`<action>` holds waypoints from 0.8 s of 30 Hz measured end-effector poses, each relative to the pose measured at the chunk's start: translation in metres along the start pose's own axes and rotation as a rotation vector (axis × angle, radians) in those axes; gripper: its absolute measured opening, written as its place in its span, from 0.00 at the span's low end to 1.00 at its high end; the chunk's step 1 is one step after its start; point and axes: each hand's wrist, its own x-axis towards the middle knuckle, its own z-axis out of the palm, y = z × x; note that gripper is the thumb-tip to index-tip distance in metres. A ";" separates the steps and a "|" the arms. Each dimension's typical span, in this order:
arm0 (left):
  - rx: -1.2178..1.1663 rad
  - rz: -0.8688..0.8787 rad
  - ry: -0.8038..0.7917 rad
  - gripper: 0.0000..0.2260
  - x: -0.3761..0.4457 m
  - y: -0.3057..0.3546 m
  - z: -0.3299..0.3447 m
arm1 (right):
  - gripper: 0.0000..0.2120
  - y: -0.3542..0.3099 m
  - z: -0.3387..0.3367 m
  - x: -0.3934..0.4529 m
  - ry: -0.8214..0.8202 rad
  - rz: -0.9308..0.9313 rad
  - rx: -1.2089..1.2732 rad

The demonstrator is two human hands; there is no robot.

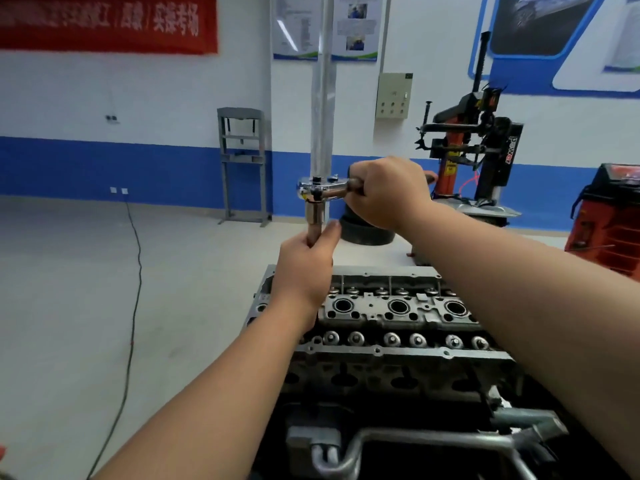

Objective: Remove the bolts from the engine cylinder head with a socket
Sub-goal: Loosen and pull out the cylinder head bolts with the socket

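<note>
The grey engine cylinder head [398,351] lies in front of me with its valve row and round ports exposed. Above its far left corner I hold a chrome ratchet wrench [320,188] level in the air. My right hand [388,192] grips the ratchet's handle. A socket [314,214] hangs from the ratchet head, and a long bolt shank [313,237] runs down from it into my left hand [304,268], which grips it from below. The bolt's lower end is hidden in my fist.
A red and black tyre changer [474,150] stands behind the engine, a red machine [609,216] at the right edge. A grey metal frame [242,164] stands by the blue-striped wall. A black cable [133,289] trails across the floor on the left. Metal pipes [415,441] cross the engine's near end.
</note>
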 end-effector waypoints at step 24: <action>-0.140 -0.040 -0.208 0.35 -0.023 -0.033 -0.016 | 0.19 -0.051 -0.084 -0.020 -0.400 -0.140 0.183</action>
